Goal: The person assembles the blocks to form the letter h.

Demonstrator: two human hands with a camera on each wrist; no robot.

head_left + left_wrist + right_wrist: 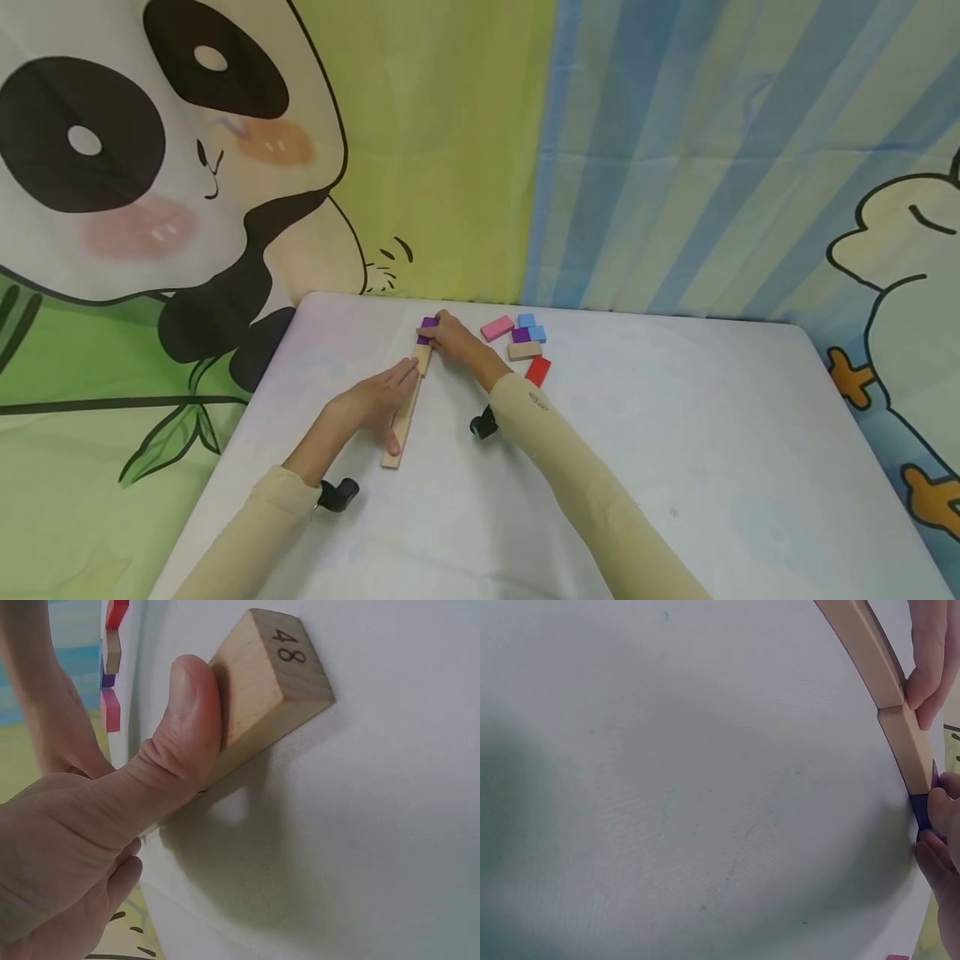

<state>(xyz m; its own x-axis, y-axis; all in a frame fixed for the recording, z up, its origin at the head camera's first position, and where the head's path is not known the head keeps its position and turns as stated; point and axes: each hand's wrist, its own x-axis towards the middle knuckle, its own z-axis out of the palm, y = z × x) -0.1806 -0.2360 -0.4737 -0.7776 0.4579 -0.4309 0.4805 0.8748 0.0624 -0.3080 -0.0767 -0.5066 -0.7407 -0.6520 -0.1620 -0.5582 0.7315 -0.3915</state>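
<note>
A row of plain wooden blocks [407, 412] runs lengthwise on the table, with the near end block [262, 675] stamped "48". My left hand [375, 402] lies along its left side, fingers extended. The left thumb rests on the near block, and the fingertips touch the row farther up. At the far end stands a purple block [429, 322], against a wooden block [907, 750]. My right hand [457, 343] pinches that purple part between thumb and fingers. Those fingers partly hide the purple part, so whether it is one block or two I cannot tell.
Right of my right hand lies a loose group: a pink block [497, 328], a purple block [521, 335], blue blocks [527, 320], a wooden block [524, 351] and a red block [537, 371]. The white table [675, 458] ends at a printed curtain [450, 167] behind.
</note>
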